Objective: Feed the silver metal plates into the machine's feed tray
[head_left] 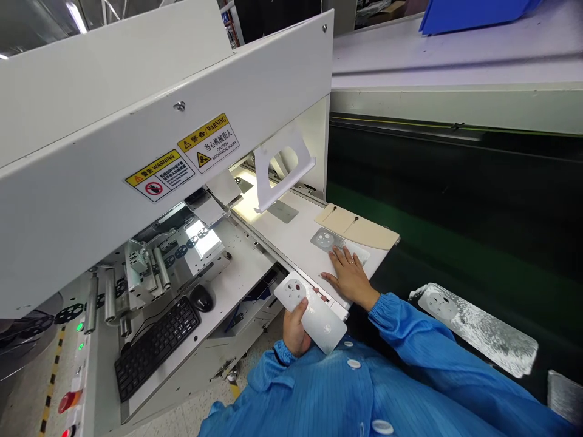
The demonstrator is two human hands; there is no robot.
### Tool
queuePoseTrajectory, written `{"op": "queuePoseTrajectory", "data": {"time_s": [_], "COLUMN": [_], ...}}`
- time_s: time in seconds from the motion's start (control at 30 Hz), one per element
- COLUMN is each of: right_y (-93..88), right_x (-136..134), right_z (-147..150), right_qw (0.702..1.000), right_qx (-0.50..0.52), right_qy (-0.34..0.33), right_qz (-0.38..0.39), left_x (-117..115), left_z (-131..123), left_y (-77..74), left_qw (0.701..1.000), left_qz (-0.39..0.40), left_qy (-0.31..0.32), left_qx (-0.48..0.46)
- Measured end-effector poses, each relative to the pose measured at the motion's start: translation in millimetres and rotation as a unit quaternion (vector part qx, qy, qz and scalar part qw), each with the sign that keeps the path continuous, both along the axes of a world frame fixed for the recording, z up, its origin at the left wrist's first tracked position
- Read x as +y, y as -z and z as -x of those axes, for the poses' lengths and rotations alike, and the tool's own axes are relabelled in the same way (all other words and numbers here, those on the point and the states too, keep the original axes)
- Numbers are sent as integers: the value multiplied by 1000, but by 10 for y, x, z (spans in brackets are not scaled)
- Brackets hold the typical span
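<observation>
Holding a pale loose cover (317, 317) near the person's front, the left grip (296, 328) is clamped on its edge, thumb across the upper face and fingertips showing past the far side, just beside the end of the white belt (300, 235). The right grip (350, 276) has its fingers spread apart and lies palm down on a flat cover (325, 241) on that belt, next to the tan board (368, 232), clamping nothing. Shiny wrinkled patches show at that cover's near end, so a sideways push could make it skid and sit crooked, or nudge it against the board. Bare fingertips could also leave smudges on either of these 2 faces. The loose cover looks tilted and pinched from 1 side only; a slack thumb might let it slip, or its corner could knock the belt's edge and get scratched. Farther in, another cover (283, 212) lies by the white bracket (265, 182), and reaching there could risk a nipped finger, as the warning label (208, 142) cautions. At right, the sleeve (410, 331) runs close to a filmy cover (478, 328), which a careless elbow might shove askew.
</observation>
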State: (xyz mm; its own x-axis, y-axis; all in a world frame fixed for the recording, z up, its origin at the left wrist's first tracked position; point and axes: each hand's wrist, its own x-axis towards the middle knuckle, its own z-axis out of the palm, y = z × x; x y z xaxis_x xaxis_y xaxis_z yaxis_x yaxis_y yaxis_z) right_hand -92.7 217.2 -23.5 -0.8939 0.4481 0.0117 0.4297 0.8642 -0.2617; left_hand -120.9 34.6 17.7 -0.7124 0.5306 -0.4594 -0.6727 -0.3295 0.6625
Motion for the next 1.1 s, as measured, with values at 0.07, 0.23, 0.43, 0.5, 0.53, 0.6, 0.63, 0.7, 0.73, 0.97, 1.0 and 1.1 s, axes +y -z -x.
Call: {"op": "queuePoseTrajectory", "data": {"time_s": [0.07,0.23,0.43,0.5,0.53,0.6,0.63,0.7,0.73,0.97,1.0,1.1], "right_y": [5,13,36,29,21,-1,-14,-34,-39,20,28,23], "right_x": [5,7,4,-10,-20,-42,-53,-74,-81,-74,-70,-66], "right_z": [6,38,100,112,117,125,129,135,136,136,143,187], "right_qw": [1000,1000,1000,1000,1000,1000,1000,999,999,1000,999,999], "right_qx": [0,-4,-4,-5,-8,-13,-14,-17,-18,-9,-7,-13], "right_qy": [0,2,3,10,13,20,23,30,33,19,18,21], "right_qz": [2,1,-3,-7,-8,-8,-7,-7,-9,-22,-25,-23], "left_x": [4,8,6,5,5,6,7,9,10,13,11,0], "left_z": [0,-1,-2,-3,-3,-5,-5,-7,-8,-17,-18,-16], "left_y": [3,3,12,5,-1,-17,-26,-42,-49,-47,-38,-9], "left_qw": [1000,1000,1000,1000,1000,1000,1000,1000,1000,1000,1000,1000], "left_qz": [-1,-10,-7,-9,-10,-12,-12,-10,-9,-2,-1,-4], "left_qy": [1,7,5,4,5,6,9,15,18,17,17,14], "left_qx": [0,0,2,0,0,0,1,5,7,19,21,20]}}
